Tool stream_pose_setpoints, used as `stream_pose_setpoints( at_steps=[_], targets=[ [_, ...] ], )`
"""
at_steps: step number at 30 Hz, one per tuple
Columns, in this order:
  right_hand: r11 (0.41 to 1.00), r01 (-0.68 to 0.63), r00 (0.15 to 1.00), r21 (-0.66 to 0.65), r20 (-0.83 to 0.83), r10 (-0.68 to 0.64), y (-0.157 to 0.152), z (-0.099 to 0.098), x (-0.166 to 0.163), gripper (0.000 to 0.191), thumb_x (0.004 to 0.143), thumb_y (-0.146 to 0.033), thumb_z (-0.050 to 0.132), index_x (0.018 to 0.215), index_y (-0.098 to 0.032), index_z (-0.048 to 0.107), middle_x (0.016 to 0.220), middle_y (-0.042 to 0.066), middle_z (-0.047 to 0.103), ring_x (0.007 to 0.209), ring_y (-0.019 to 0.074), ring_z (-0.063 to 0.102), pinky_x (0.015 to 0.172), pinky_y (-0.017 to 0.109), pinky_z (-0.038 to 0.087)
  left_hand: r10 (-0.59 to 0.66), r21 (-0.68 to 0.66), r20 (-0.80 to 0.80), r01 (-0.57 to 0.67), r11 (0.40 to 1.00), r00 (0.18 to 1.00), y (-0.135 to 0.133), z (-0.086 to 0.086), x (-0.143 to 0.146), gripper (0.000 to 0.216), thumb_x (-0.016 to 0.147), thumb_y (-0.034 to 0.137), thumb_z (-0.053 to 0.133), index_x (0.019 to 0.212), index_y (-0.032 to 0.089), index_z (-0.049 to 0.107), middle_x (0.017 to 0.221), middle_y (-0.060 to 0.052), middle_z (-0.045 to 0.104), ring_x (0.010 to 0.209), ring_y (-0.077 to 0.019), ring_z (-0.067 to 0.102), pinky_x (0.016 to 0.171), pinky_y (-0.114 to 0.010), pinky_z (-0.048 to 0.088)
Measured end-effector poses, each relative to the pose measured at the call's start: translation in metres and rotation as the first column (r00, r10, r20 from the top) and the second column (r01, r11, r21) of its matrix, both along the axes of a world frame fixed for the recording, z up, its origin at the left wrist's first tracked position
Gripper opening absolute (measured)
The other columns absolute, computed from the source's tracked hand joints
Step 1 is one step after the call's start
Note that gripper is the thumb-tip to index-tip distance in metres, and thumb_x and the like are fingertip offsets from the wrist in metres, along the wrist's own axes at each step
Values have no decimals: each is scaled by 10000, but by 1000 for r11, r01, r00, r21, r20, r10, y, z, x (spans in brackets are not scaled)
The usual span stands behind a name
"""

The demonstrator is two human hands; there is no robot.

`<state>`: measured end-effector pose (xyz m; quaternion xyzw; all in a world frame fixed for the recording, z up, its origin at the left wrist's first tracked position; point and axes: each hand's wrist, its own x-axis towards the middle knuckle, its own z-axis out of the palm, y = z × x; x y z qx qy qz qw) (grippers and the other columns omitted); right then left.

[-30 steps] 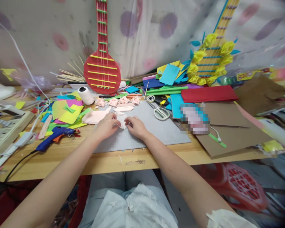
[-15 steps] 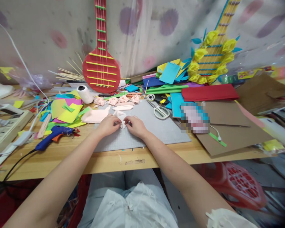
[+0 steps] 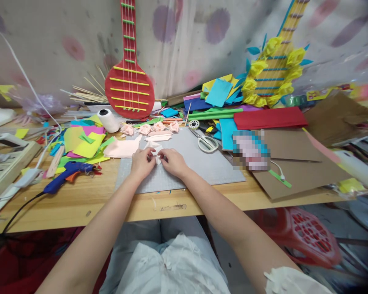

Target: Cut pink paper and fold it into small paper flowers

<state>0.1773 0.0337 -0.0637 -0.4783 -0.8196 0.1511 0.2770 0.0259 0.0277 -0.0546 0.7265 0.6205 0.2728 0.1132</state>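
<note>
My left hand [image 3: 142, 161] and my right hand [image 3: 172, 161] meet over a grey cutting mat [image 3: 202, 165] on the wooden table. Both pinch a small pale pink paper piece [image 3: 156, 152] between their fingertips, just above the mat. Behind the hands lie a pale pink paper sheet [image 3: 122, 148], a cut pale strip [image 3: 158, 138] and a row of small pink paper roses [image 3: 150, 128].
Scissors [image 3: 206, 143] lie on the mat's far right. A blue glue gun [image 3: 68, 176] and coloured paper scraps [image 3: 83, 143] sit left, a thread spool [image 3: 108, 120] behind. Brown cardboard [image 3: 297, 167] lies right. A red paper guitar [image 3: 129, 81] and a yellow-flowered one [image 3: 271, 69] lean on the wall.
My hands have drawn closer together and the pink piece between them has become more bunched up. The view has shifted slightly.
</note>
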Motion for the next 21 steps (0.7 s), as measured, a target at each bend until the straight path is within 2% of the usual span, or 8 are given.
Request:
stream_pose_setpoints(
  at_steps=[3, 8, 21],
  targets=[
    [1000, 0, 1000, -1, -3, 0, 0, -1, 0, 237, 775, -132, 458, 967, -195, 581, 892, 31, 631, 837, 169, 509, 769, 281, 372, 23, 25, -50, -22, 999, 998, -1, -1, 2, 194, 721, 200, 491, 895, 216, 574, 747, -21, 614, 831, -208, 512, 773, -335, 376],
    [1000, -10, 1000, 14, -7, 10, 0, -2, 0, 254, 772, -120, 450, 978, -196, 578, 896, 33, 630, 847, 168, 510, 777, 282, 374, -13, 36, -155, 19, 999, 988, -2, 0, 4, 65, 726, 202, 491, 744, 211, 553, 746, -43, 612, 848, -237, 488, 746, -355, 351],
    [999, -4, 1000, 33, 2, 4, 2, -5, -1, 254, 762, -117, 446, 966, -199, 576, 883, 31, 628, 842, 169, 508, 766, 282, 371, 5, 59, -218, 8, 998, 976, -2, -1, 6, 94, 753, 209, 470, 790, 205, 556, 798, -66, 609, 892, -258, 470, 764, -378, 329]
  ],
)
